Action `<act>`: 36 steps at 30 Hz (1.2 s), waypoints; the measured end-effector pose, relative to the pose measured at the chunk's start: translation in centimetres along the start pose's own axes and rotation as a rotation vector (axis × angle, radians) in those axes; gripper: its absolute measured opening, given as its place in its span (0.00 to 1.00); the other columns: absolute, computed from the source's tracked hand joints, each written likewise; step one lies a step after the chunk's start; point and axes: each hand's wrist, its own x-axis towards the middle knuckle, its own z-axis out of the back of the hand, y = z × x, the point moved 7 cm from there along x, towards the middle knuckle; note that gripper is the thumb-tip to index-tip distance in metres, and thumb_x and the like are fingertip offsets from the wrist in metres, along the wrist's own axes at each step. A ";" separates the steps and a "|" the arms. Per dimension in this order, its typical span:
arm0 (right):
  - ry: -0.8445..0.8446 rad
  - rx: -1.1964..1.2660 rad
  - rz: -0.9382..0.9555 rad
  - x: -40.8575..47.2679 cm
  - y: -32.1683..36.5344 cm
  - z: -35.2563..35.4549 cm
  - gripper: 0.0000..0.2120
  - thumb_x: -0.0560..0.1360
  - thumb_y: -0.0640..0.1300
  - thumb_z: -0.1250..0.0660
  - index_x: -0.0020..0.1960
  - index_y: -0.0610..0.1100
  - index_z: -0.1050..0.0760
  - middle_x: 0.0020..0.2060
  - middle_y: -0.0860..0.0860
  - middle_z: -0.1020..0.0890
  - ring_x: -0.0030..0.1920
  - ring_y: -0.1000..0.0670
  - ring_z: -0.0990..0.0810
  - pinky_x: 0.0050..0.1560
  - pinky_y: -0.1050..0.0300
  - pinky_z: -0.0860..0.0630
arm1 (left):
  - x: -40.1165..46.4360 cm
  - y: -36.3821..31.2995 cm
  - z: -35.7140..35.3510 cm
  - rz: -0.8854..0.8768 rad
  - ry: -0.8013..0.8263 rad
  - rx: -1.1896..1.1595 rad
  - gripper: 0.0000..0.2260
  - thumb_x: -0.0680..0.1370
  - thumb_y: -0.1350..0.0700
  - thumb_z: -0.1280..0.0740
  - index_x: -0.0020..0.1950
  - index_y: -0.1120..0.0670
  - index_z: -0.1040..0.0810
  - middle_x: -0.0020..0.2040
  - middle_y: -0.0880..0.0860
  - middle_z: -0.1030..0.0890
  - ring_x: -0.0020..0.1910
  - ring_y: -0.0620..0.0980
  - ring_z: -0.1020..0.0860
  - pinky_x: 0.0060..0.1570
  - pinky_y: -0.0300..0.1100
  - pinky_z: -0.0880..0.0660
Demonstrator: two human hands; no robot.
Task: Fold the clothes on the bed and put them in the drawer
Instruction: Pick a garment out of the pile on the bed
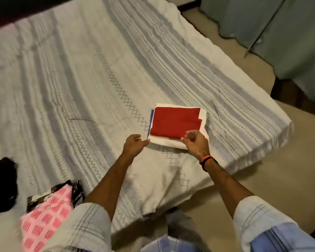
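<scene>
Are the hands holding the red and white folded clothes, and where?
Left hand touches the folded stack's near left corner. Right hand is curled at its near edge; a real grip cannot be told.

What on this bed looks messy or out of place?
The folded stack between the left hand and right hand is tidy, with only a blue layer peeking out at its left edge. The pink patterned cloth and the black garment at the near left lie loose and unfolded.

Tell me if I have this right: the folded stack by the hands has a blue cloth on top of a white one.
Not quite. The head view shows a red cloth on top of the white one; blue only peeks out at the stack's left edge.
</scene>
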 end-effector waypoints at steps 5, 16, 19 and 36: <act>0.038 0.005 0.079 -7.1 0.9 -3.2 0.11 0.73 0.43 0.27 0.54 0.45 0.23 0.49 0.51 0.17 0.47 0.51 0.20 0.51 0.57 0.23 | -6.3 4.3 5.5 -0.049 -0.050 -0.065 0.25 0.73 0.54 0.25 0.67 0.60 0.27 0.64 0.61 0.24 0.62 0.57 0.23 0.63 0.55 0.26; 0.281 -0.108 0.206 -23.4 2.7 -17.2 0.12 0.73 0.44 0.27 0.55 0.44 0.22 0.47 0.51 0.17 0.45 0.52 0.19 0.43 0.64 0.26 | -19.2 20.6 20.4 0.029 -0.264 -0.216 0.25 0.74 0.57 0.25 0.67 0.62 0.27 0.62 0.62 0.22 0.60 0.59 0.22 0.52 0.48 0.25; 0.378 -0.160 0.233 -26.6 2.9 -21.4 0.11 0.73 0.43 0.27 0.54 0.45 0.22 0.45 0.52 0.17 0.45 0.52 0.18 0.47 0.61 0.23 | -21.3 24.9 23.9 0.100 -0.338 -0.272 0.23 0.73 0.57 0.25 0.66 0.59 0.26 0.59 0.60 0.20 0.51 0.54 0.21 0.48 0.45 0.25; 0.631 -0.391 0.134 -33.1 0.9 -40.5 0.16 0.73 0.46 0.26 0.57 0.44 0.26 0.44 0.54 0.19 0.49 0.50 0.20 0.49 0.58 0.23 | -21.0 40.8 35.8 0.393 -0.428 -0.403 0.21 0.76 0.59 0.28 0.68 0.60 0.29 0.60 0.57 0.21 0.50 0.53 0.22 0.46 0.46 0.23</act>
